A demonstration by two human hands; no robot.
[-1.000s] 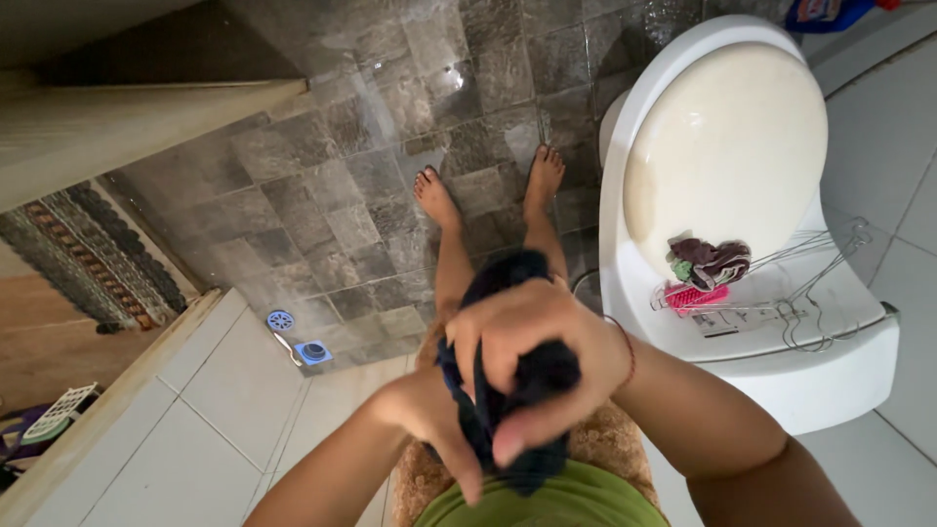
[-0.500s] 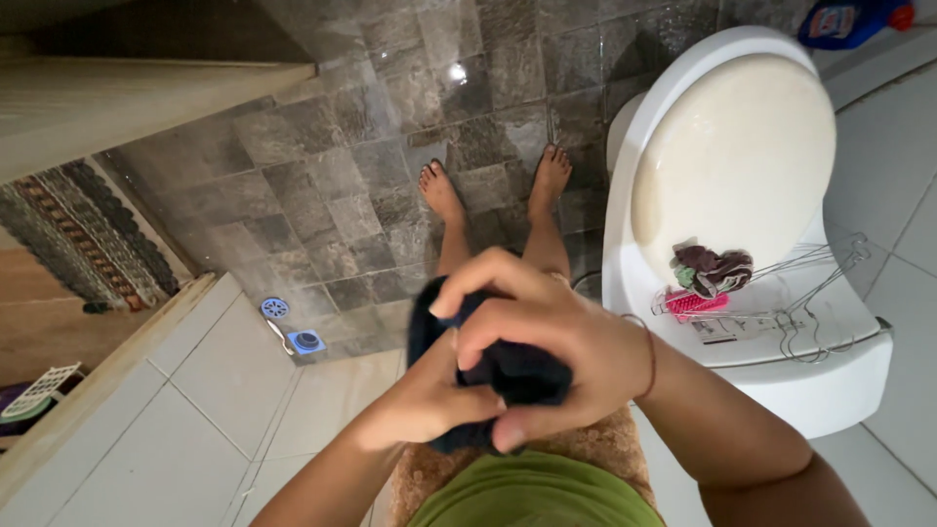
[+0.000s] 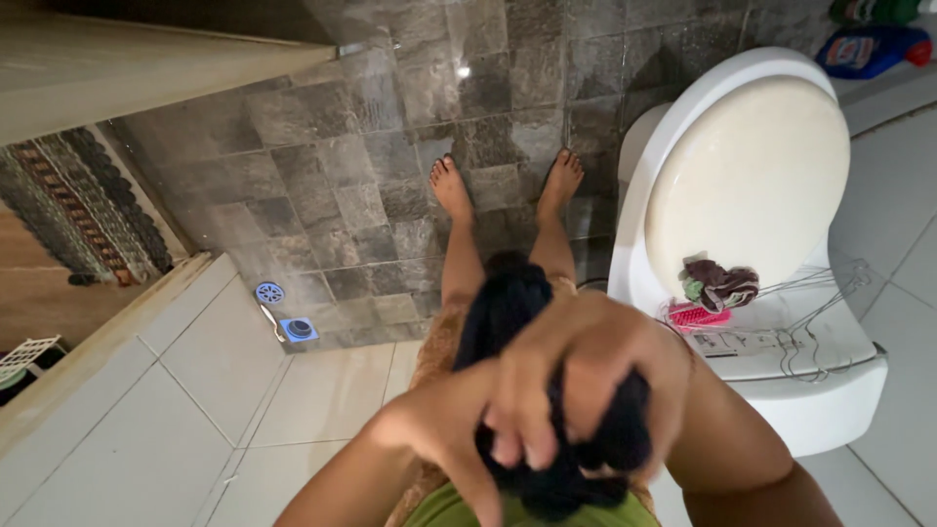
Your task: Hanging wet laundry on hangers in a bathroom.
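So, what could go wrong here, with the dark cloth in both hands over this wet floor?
1. The grey stone floor looks wet and the feet are bare, so a slip seems possible.
2. The dark cloth is bunched between the left hand and right hand; a loose end may drop onto the floor.
3. The wire hangers and pink brush lie near the toilet edge; an elbow might knock them off.

Dark cloth against grey stone and white porcelain

The bunched cloth (image 3: 547, 390) is black to very dark navy; the floor tiles (image 3: 390, 156) are mottled grey-brown stone, the lower tiles (image 3: 195, 390) plain white. The toilet (image 3: 781, 390) is white with a cream lid (image 3: 747, 185); on it lie a pink brush (image 3: 698, 315) and a maroon-and-green rag (image 3: 720, 283). The drain cover (image 3: 299, 329) is blue, and the bottle (image 3: 869, 49) blue with a red cap.
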